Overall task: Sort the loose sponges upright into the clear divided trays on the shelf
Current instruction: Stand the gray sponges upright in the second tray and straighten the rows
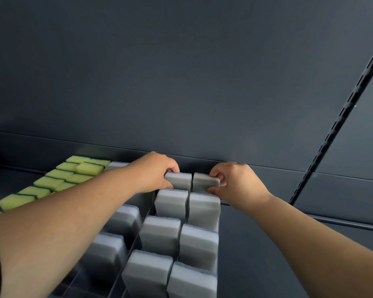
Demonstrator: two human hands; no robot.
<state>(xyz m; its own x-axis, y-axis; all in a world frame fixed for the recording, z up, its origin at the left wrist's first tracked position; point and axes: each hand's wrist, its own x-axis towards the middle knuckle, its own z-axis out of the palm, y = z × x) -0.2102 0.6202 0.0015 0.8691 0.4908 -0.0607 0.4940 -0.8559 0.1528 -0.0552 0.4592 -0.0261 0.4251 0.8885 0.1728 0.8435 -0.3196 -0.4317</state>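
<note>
The person stood reaching deep over the clear divided plastic tray (pixel 136 240) on the dark shelf, both forearms stretched toward its far end; the step in hand looked to be seating the rearmost pair of sponges. To do it well, I judged, each should be pressed straight down on its narrow edge, square to the divider and snug against the sponge ahead, so neither tipped. The left hand (pixel 154 172) had its grip closed narrowly round the pale grey rectangular foam sponge (pixel 178 179) at the tray's far end, fingers curled over its back edge, thumb on the near face; the right hand (pixel 237 182) pinched the matching grey sponge (pixel 206 182) just beside it, fingertips on its outer end. Both sponges stood upright, touching each other, behind the rows of grey sponges (pixel 170 204) already filed nearer in the tray; left of the tray, yellow-green sponges (pixel 50 182) lay in leaning rows.
</note>
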